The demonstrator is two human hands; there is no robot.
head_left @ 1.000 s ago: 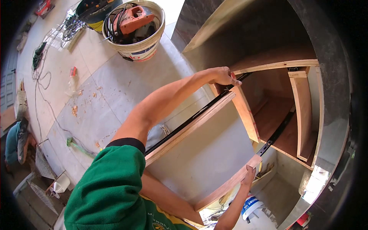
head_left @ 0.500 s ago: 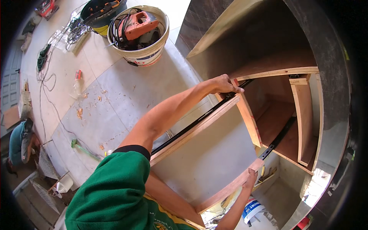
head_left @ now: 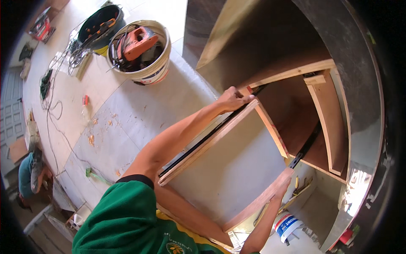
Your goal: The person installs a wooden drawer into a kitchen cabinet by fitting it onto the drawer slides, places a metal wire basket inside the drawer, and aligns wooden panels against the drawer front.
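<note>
A wooden drawer frame (head_left: 211,134) with a pale interior is held between my hands at the front of a wooden cabinet (head_left: 268,125). My left hand (head_left: 234,100) is closed around the far left corner, beside a black drawer slide (head_left: 203,143) along that side. My right hand (head_left: 282,189), partly hidden, grips the right side board (head_left: 264,195) near its cabinet end. From that end, another black slide (head_left: 305,146) runs into the dark cabinet opening. The left corner sits close to the cabinet's upright, and I cannot tell whether the slides are engaged.
A bucket (head_left: 163,63) holding an orange power tool (head_left: 139,44) stands beyond my left arm, beside a dark tub (head_left: 101,27). Cables (head_left: 50,106) and wood shavings (head_left: 91,139) lie on the tiles. A white bucket (head_left: 289,226) stands low right. Another person (head_left: 31,173) bends at far left.
The view has shifted and turned slightly. Both hands keep their holds on the drawer frame, which shows little movement against the cabinet. The person at far left shows more of their body.
</note>
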